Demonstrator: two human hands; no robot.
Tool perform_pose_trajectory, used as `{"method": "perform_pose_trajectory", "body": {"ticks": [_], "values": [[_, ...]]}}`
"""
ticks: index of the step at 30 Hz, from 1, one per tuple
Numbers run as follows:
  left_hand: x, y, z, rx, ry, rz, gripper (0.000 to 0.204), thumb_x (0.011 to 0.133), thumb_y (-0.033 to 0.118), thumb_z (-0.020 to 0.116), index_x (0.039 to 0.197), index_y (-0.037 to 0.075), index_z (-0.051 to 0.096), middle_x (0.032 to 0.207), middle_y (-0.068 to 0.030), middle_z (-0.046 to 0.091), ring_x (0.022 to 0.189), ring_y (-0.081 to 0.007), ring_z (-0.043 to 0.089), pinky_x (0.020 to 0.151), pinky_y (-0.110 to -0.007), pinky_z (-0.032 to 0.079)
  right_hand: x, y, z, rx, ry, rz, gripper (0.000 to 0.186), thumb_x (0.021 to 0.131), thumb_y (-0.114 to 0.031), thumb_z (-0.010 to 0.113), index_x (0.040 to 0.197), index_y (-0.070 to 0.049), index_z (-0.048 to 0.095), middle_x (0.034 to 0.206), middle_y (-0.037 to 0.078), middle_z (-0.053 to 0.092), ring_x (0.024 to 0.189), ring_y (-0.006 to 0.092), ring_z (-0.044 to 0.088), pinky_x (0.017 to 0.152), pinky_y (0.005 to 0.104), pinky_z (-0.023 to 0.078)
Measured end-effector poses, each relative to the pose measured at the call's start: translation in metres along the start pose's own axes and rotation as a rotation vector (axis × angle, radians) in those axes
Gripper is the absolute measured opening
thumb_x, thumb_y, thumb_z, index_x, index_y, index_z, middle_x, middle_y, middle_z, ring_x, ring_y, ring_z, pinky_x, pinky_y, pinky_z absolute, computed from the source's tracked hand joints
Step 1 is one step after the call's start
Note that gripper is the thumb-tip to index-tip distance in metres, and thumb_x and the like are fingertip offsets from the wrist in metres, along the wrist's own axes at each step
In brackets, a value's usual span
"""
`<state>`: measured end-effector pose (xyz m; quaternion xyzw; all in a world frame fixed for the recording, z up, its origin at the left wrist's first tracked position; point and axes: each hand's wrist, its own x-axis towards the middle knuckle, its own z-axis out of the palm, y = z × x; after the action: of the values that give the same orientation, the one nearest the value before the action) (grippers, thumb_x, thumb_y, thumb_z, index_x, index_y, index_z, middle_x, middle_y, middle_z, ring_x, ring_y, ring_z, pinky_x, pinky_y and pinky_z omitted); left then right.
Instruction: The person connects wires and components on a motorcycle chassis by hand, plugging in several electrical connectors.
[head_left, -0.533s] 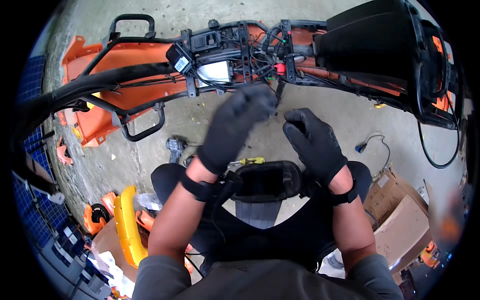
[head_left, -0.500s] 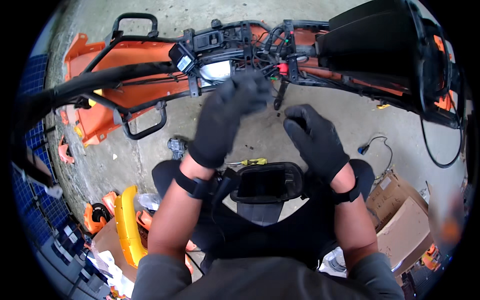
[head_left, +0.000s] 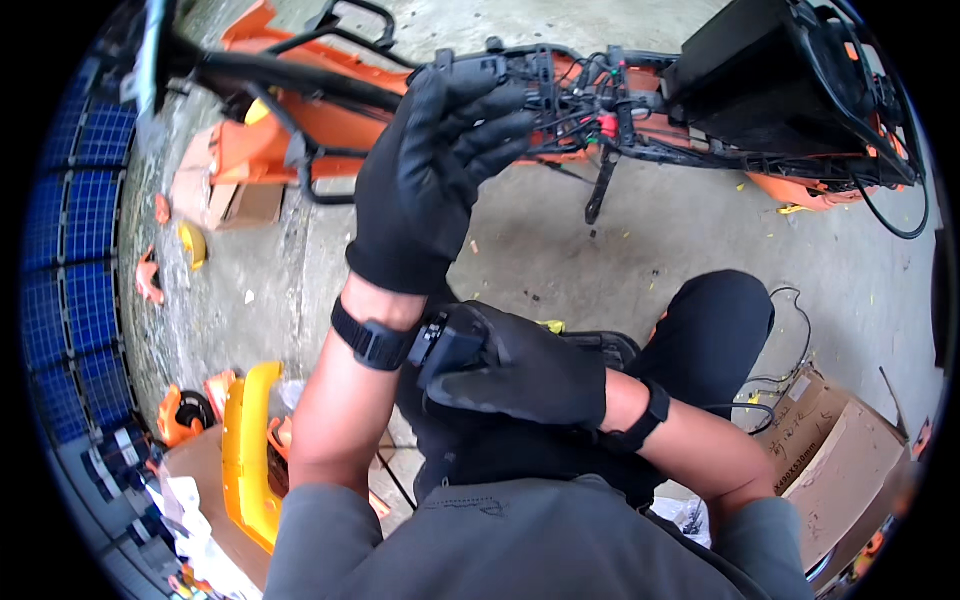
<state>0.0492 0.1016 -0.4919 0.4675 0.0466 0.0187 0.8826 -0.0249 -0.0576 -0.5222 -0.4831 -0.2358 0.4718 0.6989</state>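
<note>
brown cardboard box (head_left: 835, 465) lower right, printed side

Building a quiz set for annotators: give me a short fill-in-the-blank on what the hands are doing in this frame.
1. Both hands wear gloves of the colour ____.
2. The left hand is raised toward the ____ wiring harness of the orange vehicle frame.
3. The right hand rests on a small black device beside the left ____.
4. A cardboard box sits on the person's ____ side.

Missing words: black; black; wrist; right
</note>
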Motion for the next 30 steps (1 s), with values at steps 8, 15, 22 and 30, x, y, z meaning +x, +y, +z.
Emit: {"method": "perform_pose_trajectory", "body": {"ticks": [8,15,22,30], "values": [[-0.059,0.062,0.038,0.264,-0.090,0.135,0.046,0.104,0.037,0.044,0.120,-0.006,0.052,0.111,-0.0154,0.063,0.100,-0.0222,0.065,0.092,-0.031,0.051,-0.019,0.051,0.080,-0.505,-0.346,0.061,0.021,0.092,-0.020,0.059,0.101,-0.002,0.062,0.090,0.017,0.065,0.081,0.0304,0.063,0.077,0.0376,0.049],[-0.078,0.111,-0.016,0.774,-0.199,0.544,0.038,0.106,0.022,0.037,0.131,-0.004,0.050,0.122,-0.0196,0.063,0.109,-0.0273,0.065,0.095,-0.037,0.054,-0.030,-0.003,0.087,-0.322,-0.229,0.010,0.022,0.100,-0.021,0.052,0.100,-0.002,0.063,0.081,0.009,0.066,0.068,0.0136,0.066,0.064,0.0294,0.051],[-0.068,0.088,-0.023,0.932,0.133,0.299,0.035,0.099,0.028,0.055,0.122,0.002,0.059,0.103,-0.0071,0.068,0.087,-0.0132,0.065,0.079,-0.028,0.052,-0.069,-0.043,0.051,-0.645,-0.269,-0.039,0.024,0.092,-0.024,0.060,0.104,-0.003,0.061,0.093,0.019,0.066,0.088,0.0337,0.064,0.077,0.0386,0.049],[-0.036,0.043,0.035,1.011,-0.041,0.270,0.020,0.094,0.014,0.059,0.106,-0.001,0.063,0.092,-0.0031,0.064,0.082,-0.0093,0.058,0.074,-0.025,0.047,-0.185,-0.129,-0.087,-0.503,0.491,-0.218,0.022,0.095,-0.022,0.061,0.109,-0.005,0.063,0.093,0.004,0.069,0.084,0.0113,0.064,0.072,0.0303,0.054]]}}
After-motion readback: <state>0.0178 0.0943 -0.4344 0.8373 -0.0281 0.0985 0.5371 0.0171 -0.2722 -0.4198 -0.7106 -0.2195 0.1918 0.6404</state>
